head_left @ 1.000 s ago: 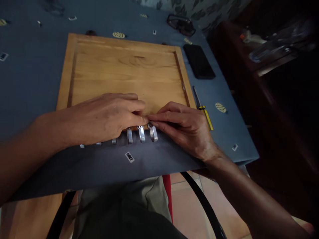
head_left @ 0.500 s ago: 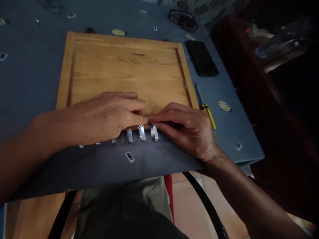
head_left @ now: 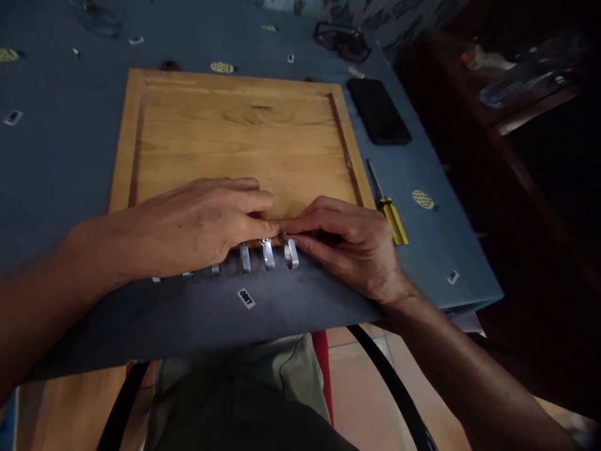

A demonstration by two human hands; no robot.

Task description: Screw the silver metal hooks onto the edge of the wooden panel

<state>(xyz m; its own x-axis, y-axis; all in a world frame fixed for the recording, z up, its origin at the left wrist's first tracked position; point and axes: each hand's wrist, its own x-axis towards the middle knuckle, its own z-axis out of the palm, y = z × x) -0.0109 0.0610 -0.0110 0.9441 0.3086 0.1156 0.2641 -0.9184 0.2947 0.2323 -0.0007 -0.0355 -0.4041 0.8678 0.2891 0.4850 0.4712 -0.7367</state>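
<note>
A framed wooden panel (head_left: 239, 141) lies on the table, with a row of metal hooks (head_left: 268, 254) along its near edge. My left hand (head_left: 197, 225) is laid over that edge, fingers bent and closed on the panel, its thumb reaching to the rightmost hook (head_left: 291, 253). From the other side, my right hand (head_left: 352, 244) pinches thumb and fingertips together at the upper end of this same hook. Whatever small piece sits in that pinch is hidden. The fingertips of both hands meet there. My left hand partly covers the hooks further left.
Right of the panel lies a screwdriver (head_left: 393, 216) with a yellow handle, and beyond it a black phone (head_left: 379, 111). Dark glasses (head_left: 342, 42) rest near the far edge. A blue-grey patterned cloth (head_left: 61, 169) covers the table. A black curved chair arm (head_left: 392, 382) is below.
Both hands stay at the rightmost hook with hardly any movement. The view has shifted slightly, so the panel's far edge appears a little lower.
</note>
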